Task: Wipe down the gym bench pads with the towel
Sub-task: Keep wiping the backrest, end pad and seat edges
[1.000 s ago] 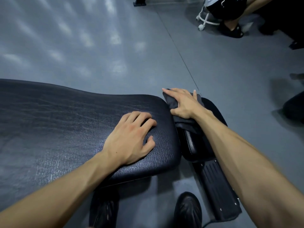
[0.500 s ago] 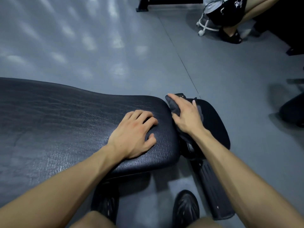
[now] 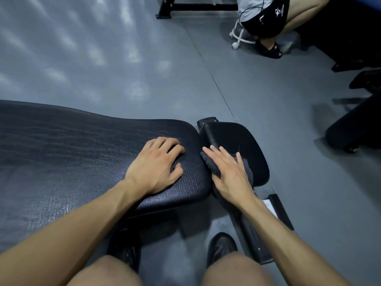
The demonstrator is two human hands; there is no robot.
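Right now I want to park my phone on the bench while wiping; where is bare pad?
The long pad lies bare beyond the left hand. The small pad is crowded: the right hand presses the towel there.

The right hand [image 3: 231, 174] is sliding the towel [image 3: 212, 168] back along the small seat pad [image 3: 243, 139], uncovering its far end.

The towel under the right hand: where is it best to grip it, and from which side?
Probably the free dark edge of the towel showing left of the right hand, taken from above by curling the fingers. It lies flat on the small seat pad, so only its bunched edge offers a hold.
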